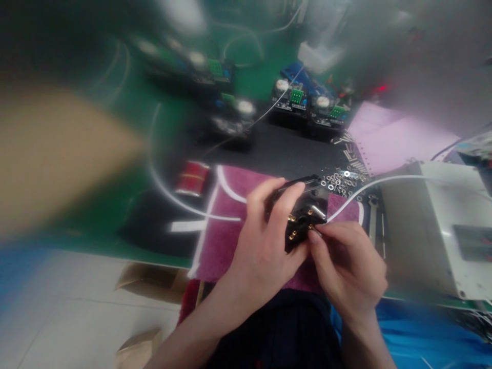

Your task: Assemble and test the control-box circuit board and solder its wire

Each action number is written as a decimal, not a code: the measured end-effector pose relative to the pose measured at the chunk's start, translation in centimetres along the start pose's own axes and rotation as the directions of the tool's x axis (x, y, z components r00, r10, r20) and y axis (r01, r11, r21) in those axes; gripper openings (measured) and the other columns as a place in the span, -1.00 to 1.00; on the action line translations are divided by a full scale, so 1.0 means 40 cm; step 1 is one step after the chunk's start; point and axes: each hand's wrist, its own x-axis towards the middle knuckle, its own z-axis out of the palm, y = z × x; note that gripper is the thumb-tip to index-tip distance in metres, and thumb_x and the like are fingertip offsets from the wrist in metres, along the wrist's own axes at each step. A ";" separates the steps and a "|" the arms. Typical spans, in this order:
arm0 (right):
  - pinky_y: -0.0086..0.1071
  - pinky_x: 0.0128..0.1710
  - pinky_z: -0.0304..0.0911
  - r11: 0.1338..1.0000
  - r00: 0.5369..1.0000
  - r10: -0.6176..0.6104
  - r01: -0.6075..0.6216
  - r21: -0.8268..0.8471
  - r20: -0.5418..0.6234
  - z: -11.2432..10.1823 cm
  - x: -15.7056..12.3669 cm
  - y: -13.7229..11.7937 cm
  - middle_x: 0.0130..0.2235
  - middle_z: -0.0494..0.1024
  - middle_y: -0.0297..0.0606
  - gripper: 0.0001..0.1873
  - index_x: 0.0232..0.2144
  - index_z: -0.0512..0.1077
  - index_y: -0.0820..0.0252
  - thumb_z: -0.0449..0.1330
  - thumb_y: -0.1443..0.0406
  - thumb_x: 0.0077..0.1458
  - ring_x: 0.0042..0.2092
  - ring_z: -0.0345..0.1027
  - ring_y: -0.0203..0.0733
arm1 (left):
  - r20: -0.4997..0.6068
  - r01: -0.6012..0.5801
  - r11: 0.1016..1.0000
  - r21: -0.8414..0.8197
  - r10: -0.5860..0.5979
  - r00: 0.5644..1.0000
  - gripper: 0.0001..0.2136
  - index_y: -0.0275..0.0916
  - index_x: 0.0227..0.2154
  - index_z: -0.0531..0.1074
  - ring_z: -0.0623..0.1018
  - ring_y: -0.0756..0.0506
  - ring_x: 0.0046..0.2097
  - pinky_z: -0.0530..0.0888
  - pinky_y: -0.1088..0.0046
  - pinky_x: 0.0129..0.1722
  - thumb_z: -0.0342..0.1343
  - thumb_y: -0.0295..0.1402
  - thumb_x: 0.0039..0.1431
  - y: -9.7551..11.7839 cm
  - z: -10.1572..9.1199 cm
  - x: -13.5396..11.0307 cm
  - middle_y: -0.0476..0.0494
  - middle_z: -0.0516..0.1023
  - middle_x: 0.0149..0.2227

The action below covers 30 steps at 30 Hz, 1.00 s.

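A black plastic housing with several brass inserts (pixel 302 212) is tilted up over a purple towel (pixel 221 246). My left hand (pixel 265 246) wraps round it, fingers over the top and thumb along the lower edge. At the lower right of the housing, thumb and forefinger of my right hand (pixel 346 261) pinch together beside a brass insert; whatever sits between them is too small to make out. Washers and nuts (pixel 338 182) lie loose just beyond the housing, with several metal screws (pixel 353 156) behind them.
Circuit-board assemblies (pixel 290 97) stand at the back. A red spool (pixel 192 178) sits left of the towel. On the right are a wrench (pixel 372 220), a grey metal box (pixel 418 230) and pink paper (pixel 400 138). A blurred brown shape (pixel 57 159) fills the left side.
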 end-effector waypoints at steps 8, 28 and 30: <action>-0.34 -0.20 0.45 1.000 1.000 -0.005 0.006 -0.009 0.016 -0.002 0.001 -0.002 -0.21 0.64 -0.27 -0.70 -0.06 0.55 0.21 0.38 0.54 0.20 -0.21 0.54 -0.25 | -0.007 0.008 1.000 -0.001 -0.008 1.000 -0.28 -0.15 0.39 0.21 0.37 -0.28 0.42 0.46 0.05 0.43 0.35 -0.48 0.23 0.002 0.004 -0.002 -0.33 0.22 0.37; -0.37 -0.32 0.42 0.998 0.997 0.059 -0.059 -0.005 -0.042 -0.005 -0.010 0.000 -0.23 0.65 -0.31 -0.72 -0.08 0.56 0.15 0.44 0.46 0.18 -0.30 0.54 -0.27 | -0.027 -0.014 0.999 0.049 0.015 1.000 -0.28 -0.15 0.38 0.21 0.40 -0.29 0.39 0.46 0.01 0.42 0.38 -0.45 0.21 -0.001 0.005 0.002 -0.33 0.26 0.34; -0.35 -0.28 0.44 1.000 1.000 0.014 -0.015 -0.027 -0.018 -0.006 -0.006 -0.001 -0.21 0.67 -0.29 -0.70 -0.08 0.57 0.15 0.41 0.51 0.18 -0.27 0.56 -0.24 | -0.028 -0.009 0.999 0.041 0.010 1.000 -0.30 -0.12 0.37 0.21 0.41 -0.30 0.39 0.48 -0.02 0.41 0.37 -0.44 0.23 -0.001 0.006 0.002 -0.33 0.26 0.34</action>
